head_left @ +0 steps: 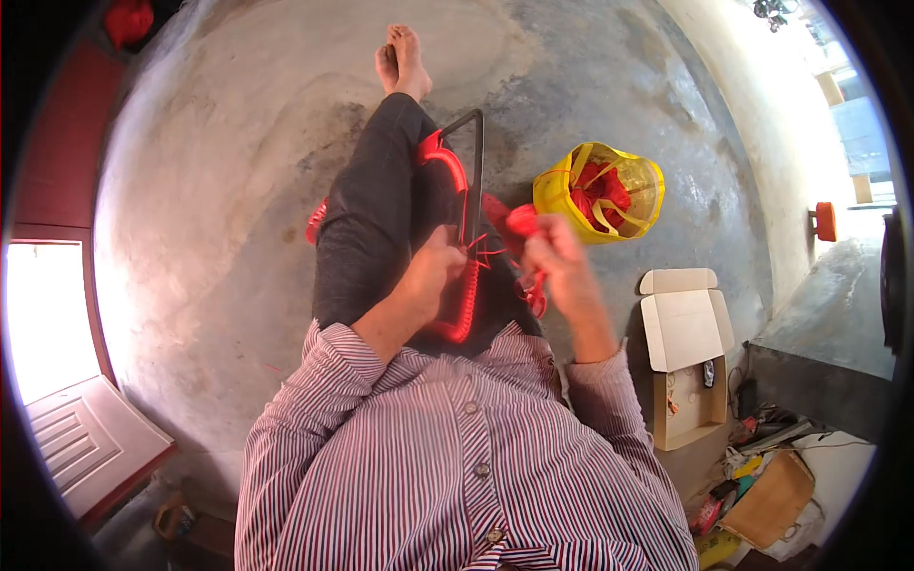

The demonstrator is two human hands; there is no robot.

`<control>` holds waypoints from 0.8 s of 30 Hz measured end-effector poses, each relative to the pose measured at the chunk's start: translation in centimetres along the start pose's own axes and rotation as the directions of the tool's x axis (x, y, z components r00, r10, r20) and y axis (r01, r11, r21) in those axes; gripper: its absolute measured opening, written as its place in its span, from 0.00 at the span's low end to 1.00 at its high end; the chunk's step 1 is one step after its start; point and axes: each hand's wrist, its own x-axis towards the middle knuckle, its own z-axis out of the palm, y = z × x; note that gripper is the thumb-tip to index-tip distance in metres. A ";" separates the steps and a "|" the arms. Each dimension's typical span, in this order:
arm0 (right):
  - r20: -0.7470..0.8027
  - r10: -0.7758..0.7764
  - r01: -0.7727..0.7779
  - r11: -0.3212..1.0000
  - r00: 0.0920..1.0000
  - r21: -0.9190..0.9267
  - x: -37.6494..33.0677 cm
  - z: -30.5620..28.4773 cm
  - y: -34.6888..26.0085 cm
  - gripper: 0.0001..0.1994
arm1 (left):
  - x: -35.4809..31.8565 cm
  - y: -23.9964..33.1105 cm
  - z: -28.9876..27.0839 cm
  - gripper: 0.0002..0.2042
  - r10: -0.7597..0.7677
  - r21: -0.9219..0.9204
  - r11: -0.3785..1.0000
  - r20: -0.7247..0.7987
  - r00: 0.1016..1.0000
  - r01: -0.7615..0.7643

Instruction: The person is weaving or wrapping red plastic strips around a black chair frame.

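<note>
A dark bent metal frame [479, 157] rests over my lap, with red cord [461, 319] wound in tight coils along part of it. My left hand [440, 265] is closed around the frame's edge beside the wound part. Loose red cord ends stick out by its fingertips. To the right, my right hand [560, 257] is closed and slightly blurred by motion. Its fingers hold a small red bundle of cord [522, 221]. More red strands hang below that hand over my dark trousers [367, 205].
A yellow bag [598, 228] holding red yarn stands on the concrete floor [238, 162] at the right. Nearer, an open cardboard box [678, 333] contains small items. Assorted clutter [771, 504] lies at the lower right. A white panel [95, 443] sits at the lower left.
</note>
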 end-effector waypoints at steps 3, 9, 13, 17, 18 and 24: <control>0.156 -0.040 0.102 0.904 0.987 -0.415 -0.5 0.5 2.4 0.08 | 0.6 -0.5 0.8 0.20 -0.026 0.015 1.000 0.052 0.998 0.025; 0.112 -0.077 0.110 0.936 0.991 -0.335 -2.2 -1.7 -5.7 0.09 | 0.3 -1.0 -0.8 0.16 0.036 -0.017 0.999 0.013 0.999 -0.036; 0.264 -0.063 -0.013 0.961 0.963 0.278 -7.4 1.7 -9.9 0.11 | 1.5 -0.7 0.5 0.13 -0.078 0.007 0.997 0.021 0.997 0.078; 0.212 -0.191 0.150 0.969 0.958 0.194 -7.9 3.0 -8.5 0.14 | 2.5 -1.8 -0.6 0.13 -0.077 -0.083 0.994 0.003 0.997 0.077; 0.210 -0.187 0.147 0.970 0.960 0.193 -7.9 2.9 -9.0 0.14 | 2.6 -2.0 -1.0 0.14 -0.065 -0.080 0.994 0.041 0.997 0.068; 0.332 -0.390 0.158 0.818 0.859 0.553 -6.5 0.4 -10.9 0.13 | -0.8 0.2 1.8 0.21 0.763 0.766 0.251 0.220 0.608 -0.592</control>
